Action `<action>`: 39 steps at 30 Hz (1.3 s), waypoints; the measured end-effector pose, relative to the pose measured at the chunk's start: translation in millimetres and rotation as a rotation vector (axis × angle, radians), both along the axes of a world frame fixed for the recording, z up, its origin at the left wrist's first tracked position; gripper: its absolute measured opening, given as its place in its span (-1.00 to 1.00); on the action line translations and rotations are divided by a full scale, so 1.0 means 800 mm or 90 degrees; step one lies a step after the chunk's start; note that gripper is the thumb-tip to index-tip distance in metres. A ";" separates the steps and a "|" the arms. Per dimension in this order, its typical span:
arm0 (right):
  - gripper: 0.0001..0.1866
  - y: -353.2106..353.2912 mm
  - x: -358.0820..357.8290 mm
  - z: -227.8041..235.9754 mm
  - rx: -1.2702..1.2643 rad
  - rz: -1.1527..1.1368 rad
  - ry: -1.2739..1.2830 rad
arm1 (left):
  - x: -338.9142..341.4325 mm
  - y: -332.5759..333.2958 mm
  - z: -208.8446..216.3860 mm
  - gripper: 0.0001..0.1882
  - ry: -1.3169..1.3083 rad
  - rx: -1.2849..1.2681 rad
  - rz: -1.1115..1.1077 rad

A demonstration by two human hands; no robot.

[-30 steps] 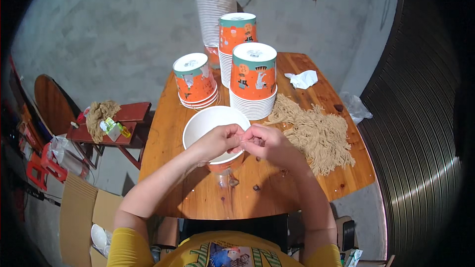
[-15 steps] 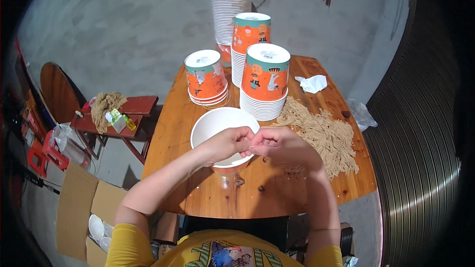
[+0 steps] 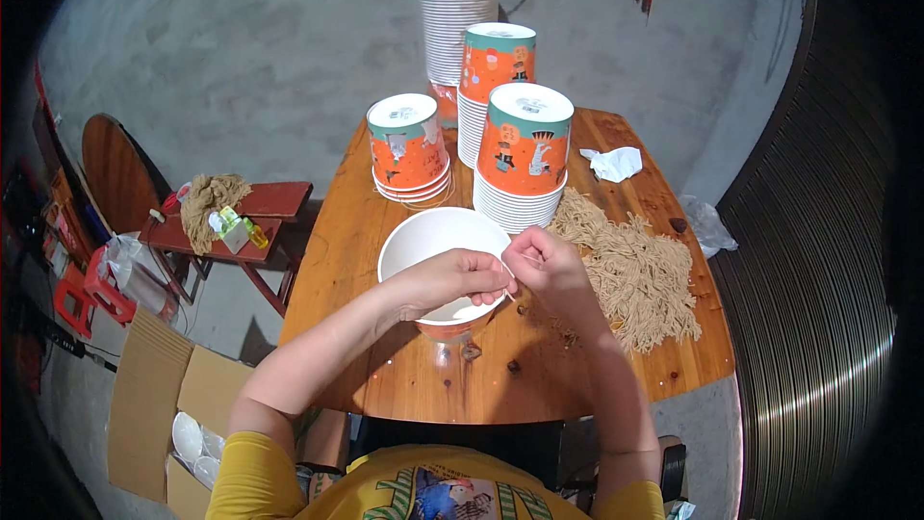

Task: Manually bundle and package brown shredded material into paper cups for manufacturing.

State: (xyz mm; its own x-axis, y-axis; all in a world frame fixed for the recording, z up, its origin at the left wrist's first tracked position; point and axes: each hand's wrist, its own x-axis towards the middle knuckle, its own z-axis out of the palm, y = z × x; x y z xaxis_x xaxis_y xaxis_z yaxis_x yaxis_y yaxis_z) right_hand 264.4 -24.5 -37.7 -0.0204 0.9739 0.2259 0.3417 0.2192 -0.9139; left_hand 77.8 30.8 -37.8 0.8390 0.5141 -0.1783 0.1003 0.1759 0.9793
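A white-lined paper bucket (image 3: pixel 423 241) stands upright at the middle of the table, its orange outside showing below the rim. Over its right side, my left hand (image 3: pixel 438 281) pinches a thin pale string (image 3: pixel 507 270) between thumb and fingers. Just right of it, my right hand (image 3: pixel 551 268) is closed on the same string, with curled fingers. The two hands are close together at the bucket's rim, and part of the string is hidden by the fingers. A heap of tan cords (image 3: pixel 640 279) lies right of my right hand.
Upside-down stacks of orange and green paper buckets (image 3: pixel 525 149) rise behind the open one, with a shorter stack (image 3: pixel 409 144) at left. Crumpled white tissue (image 3: pixel 613 165) lies at the back right of the wooden table (image 3: pixel 385 376). A cardboard box (image 3: pixel 149 404) sits lower left.
My right hand has moved slightly up and away from my left, and the string shows between them. The whole view has shifted a little.
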 end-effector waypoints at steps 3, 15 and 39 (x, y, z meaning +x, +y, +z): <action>-0.82 -0.008 -0.004 -0.004 -0.037 -0.042 0.018 | 0.001 0.002 -0.003 -0.82 -0.006 -0.005 0.017; -0.73 -0.039 -0.008 -0.025 -0.050 -0.117 -0.063 | 0.006 0.001 -0.006 -0.85 -0.006 -0.003 0.083; -0.82 -0.057 -0.041 -0.038 -0.015 -0.088 0.047 | -0.002 0.009 0.006 -0.88 0.044 -0.153 0.066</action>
